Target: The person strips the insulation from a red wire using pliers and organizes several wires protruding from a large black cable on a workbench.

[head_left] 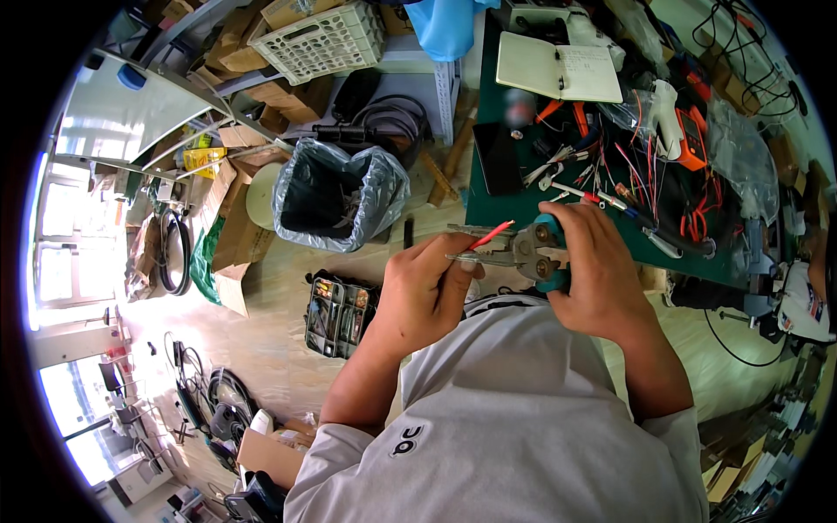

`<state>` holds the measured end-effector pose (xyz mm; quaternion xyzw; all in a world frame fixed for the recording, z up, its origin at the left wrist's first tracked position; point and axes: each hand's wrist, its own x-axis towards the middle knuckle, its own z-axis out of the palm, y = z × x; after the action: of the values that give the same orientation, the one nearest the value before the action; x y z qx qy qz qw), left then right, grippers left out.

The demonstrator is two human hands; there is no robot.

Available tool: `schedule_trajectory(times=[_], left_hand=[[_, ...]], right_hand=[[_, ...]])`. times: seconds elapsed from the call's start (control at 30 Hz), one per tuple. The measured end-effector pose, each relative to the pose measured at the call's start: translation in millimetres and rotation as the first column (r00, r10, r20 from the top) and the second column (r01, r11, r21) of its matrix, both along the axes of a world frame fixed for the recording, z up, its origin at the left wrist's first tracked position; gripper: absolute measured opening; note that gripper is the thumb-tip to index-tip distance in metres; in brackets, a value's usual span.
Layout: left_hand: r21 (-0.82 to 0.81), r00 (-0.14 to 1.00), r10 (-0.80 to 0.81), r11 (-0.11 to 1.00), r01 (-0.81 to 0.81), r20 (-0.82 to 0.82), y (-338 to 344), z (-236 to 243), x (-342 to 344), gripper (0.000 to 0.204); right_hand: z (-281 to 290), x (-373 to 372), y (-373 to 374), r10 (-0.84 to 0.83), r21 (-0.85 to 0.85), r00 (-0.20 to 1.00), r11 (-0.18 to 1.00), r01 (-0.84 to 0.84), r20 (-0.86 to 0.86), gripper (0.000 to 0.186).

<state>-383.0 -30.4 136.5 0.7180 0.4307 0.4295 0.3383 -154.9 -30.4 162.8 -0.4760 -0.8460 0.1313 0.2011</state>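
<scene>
My left hand (420, 292) is closed on a red wire (493, 234), its thumb and fingers pinched near the long metal jaws of a pair of pliers (527, 254) with teal handles. Those handles are gripped by my right hand (593, 275), fingers curled over the upper one and thumb beside the lower. The jaws point left, overlapping the wire at my left fingertips; whether they bite on it I cannot tell. Behind the pliers, cable pieces (593, 198) and loose wires lie on a green-topped bench (484, 205).
The bench also holds a notebook (532, 65), a dark phone (497, 157) and an orange meter (689, 139). To the left stand a lined bin (296, 209), shelving (445, 96), cardboard (231, 270) and a toolbox (340, 318) on the floor, with coiled cables (231, 401) farther back.
</scene>
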Motion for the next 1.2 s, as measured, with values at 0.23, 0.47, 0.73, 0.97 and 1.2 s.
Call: schedule_trajectory(times=[0.23,0.47,0.73,0.97,1.2], left_hand=[[0.004,1.0,-0.011,1.0,0.011,0.014,2.5,-2.0,4.5,0.011],[-0.007,0.999,-0.036,0.999,0.037,0.024,4.8,-1.7,7.0,0.014],[-0.036,0.999,-0.036,0.999,0.037,0.038,5.5,0.3,8.8,0.016],[-0.131,0.986,0.007,0.991,0.015,0.166,-1.5,-7.6,11.7,0.009],[-0.125,0.987,0.019,0.992,0.002,0.161,-2.5,-1.2,15.4,0.01]], right_hand=[[0.6,5.2,1.8,0.001,0.013,1.0,1.0,-0.001,0.001,0.08],[-4.8,8.3,2.8,-0.027,-0.024,0.998,0.999,0.025,-0.059,0.072],[-4.2,9.7,3.7,-0.033,-0.048,0.995,0.998,0.028,-0.099,0.064],[-4.1,10.0,3.1,-0.039,-0.024,0.993,0.999,0.037,-0.111,0.061],[-4.3,10.2,2.4,-0.055,0.025,0.991,0.998,0.059,-0.126,0.059]])
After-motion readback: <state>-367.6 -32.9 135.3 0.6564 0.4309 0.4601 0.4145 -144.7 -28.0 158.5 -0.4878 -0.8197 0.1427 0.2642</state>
